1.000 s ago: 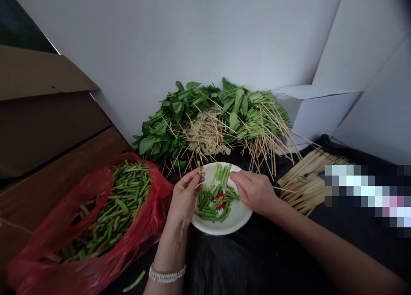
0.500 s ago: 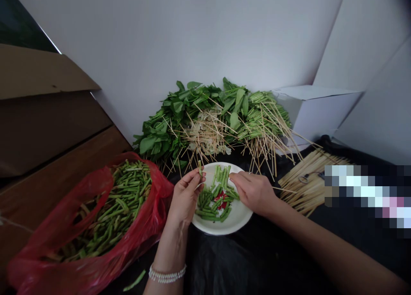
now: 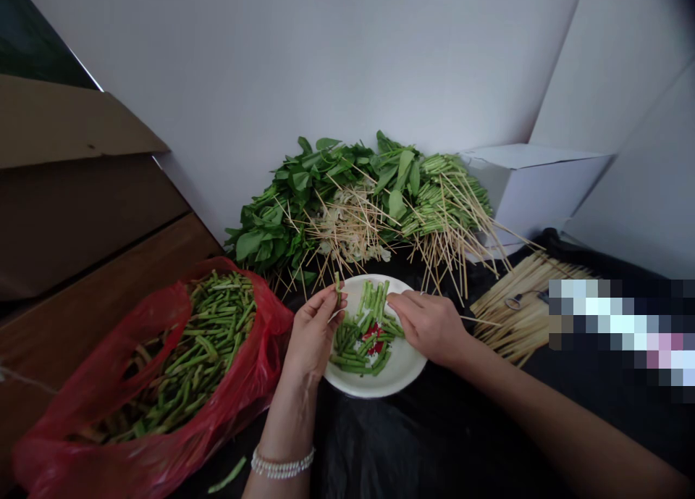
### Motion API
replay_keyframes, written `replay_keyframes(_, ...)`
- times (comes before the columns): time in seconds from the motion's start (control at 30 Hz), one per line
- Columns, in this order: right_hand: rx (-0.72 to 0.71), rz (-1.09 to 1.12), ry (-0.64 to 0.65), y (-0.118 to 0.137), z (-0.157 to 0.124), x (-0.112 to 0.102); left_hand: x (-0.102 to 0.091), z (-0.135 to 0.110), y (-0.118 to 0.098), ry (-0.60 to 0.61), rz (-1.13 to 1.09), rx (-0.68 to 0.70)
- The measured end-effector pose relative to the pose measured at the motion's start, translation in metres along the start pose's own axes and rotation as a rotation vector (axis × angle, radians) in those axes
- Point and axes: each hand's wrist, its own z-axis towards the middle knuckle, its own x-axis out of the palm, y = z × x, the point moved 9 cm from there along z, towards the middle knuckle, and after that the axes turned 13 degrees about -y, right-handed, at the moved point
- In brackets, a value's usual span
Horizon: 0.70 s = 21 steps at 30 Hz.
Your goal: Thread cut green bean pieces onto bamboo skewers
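The white plate [image 3: 410, 365] sits on a black covering [image 3: 391, 441], and both hands work over its far half. At the plate's left rim the left hand [image 3: 313, 331] has its grip closed on a short bean piece [image 3: 337, 287], pinched upright between thumb and fingers. At the plate's right rim the right hand [image 3: 431, 325] has its thumb and fingers pinched together beside a row of bean pieces [image 3: 373, 296] that stand side by side over the far part of the plate; a thin stick [image 3: 483, 321] pokes out past that hand, away from the plate, though what lies inside the grip is hidden. Loose cut beans [image 3: 352, 358] lie in the plate around a red printed patch [image 3: 376, 340]. Left of the plate a red plastic bag [image 3: 271, 325] gapes open, full of cut beans, and a stray bean [image 3: 228, 477] lies on the near left side of the plate. Beyond the plate are leafy greens [image 3: 266, 231], skewers with pale pieces [image 3: 347, 224] and skewered green stalks [image 3: 445, 202]. Right of the plate lies a spread of bare sticks [image 3: 510, 311] with a metal ring handle [image 3: 513, 302] on it, and a white box [image 3: 548, 187] stands to the plate's far right
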Motion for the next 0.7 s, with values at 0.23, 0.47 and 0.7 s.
replay_keyframes(0.23,0.0,0.006,-0.007,0.0004,-0.0003,-0.0007,-0.0023,0.0017,-0.001,-0.017,-0.025,0.01)
replay_keyframes(0.47,-0.008,-0.001,-0.001,0.0008,0.0003,-0.0007,-0.0024,0.0022,-0.0007,-0.014,-0.019,0.012)
replay_keyframes(0.7,-0.007,0.017,-0.009,0.0014,0.0002,-0.0014,-0.0029,0.0018,-0.0017,-0.022,-0.011,0.019)
